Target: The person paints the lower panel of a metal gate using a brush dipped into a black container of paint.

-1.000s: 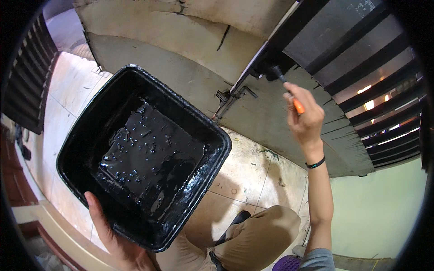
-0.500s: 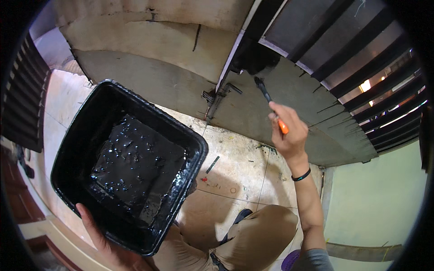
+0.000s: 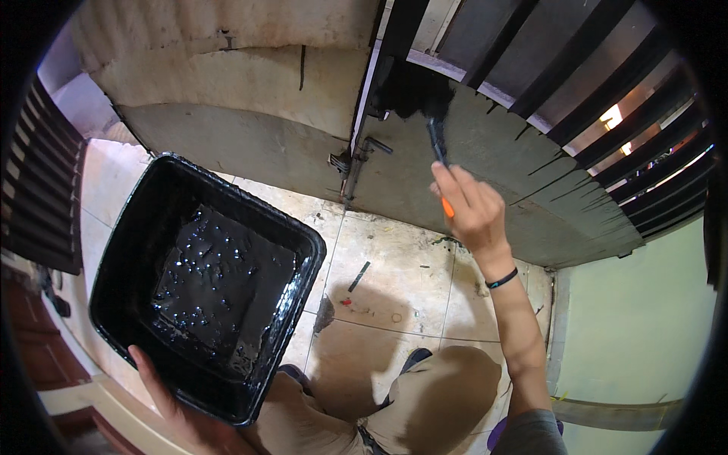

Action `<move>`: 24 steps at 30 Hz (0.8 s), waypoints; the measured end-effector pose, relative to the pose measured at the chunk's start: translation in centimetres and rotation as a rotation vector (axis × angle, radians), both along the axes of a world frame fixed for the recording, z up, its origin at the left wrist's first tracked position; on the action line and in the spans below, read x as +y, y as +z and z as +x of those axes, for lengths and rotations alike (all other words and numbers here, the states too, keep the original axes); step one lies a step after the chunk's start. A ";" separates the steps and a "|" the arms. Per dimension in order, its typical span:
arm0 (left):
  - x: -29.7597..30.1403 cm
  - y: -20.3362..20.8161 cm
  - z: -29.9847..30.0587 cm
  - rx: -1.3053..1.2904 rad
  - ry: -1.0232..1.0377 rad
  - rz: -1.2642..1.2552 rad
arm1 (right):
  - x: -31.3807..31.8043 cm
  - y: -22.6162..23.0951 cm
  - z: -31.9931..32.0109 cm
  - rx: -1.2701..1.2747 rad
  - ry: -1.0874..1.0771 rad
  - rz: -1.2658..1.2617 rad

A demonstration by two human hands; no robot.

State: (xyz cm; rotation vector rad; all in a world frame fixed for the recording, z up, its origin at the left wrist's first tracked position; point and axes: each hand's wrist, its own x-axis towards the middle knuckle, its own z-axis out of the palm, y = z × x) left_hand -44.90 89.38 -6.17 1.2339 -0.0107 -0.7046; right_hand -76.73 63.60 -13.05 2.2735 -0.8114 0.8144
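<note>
My left hand grips the lower left edge of a black plastic tub, thumb over the rim; its other fingers are hidden beneath. Glossy black paint coats the tub's bottom. Closed around the handle of a paintbrush is my right hand; the handle's orange end shows below the fingers. The dark bristles touch the grey metal gate panel at the lower edge of a wet-looking black patch. Black drips run down the panel under the bars.
A sliding bolt sits on the gate near the seam with a tan, peeling panel. Black bars rise at the upper right. Debris lies on the tiled floor before my bent knees. A pale green wall stands at right.
The brush has shifted slightly left in view and now meets the panel at the patch's edge. The black patch looks larger. The tub sits a little lower in view.
</note>
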 end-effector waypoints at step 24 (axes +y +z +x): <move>-0.1 -0.1 1.3 -0.116 -0.015 -0.032 | -0.8 -1.8 0.0 -0.424 0.092 0.002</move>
